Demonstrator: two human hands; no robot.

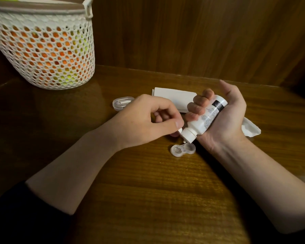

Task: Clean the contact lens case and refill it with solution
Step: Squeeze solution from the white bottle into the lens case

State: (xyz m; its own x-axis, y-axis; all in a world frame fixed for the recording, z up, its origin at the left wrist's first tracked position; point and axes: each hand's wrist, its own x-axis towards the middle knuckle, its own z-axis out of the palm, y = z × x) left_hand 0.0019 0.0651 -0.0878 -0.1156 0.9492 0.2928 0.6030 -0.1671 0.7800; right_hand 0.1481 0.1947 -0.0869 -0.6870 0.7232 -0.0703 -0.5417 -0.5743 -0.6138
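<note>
A clear contact lens case (183,150) lies open on the wooden table (148,191), its two wells facing up. My right hand (224,118) grips a white solution bottle (203,118), tilted with its nozzle pointing down just above the case. My left hand (148,120) pinches the bottle's small flip cap (180,130) between thumb and finger beside the nozzle.
A white box (174,99) lies behind the hands. A clear lid or small container (121,103) sits left of it. A crumpled white tissue (250,129) lies under my right wrist. A white mesh basket (42,50) with orange contents stands at the back left. A wood wall rises behind.
</note>
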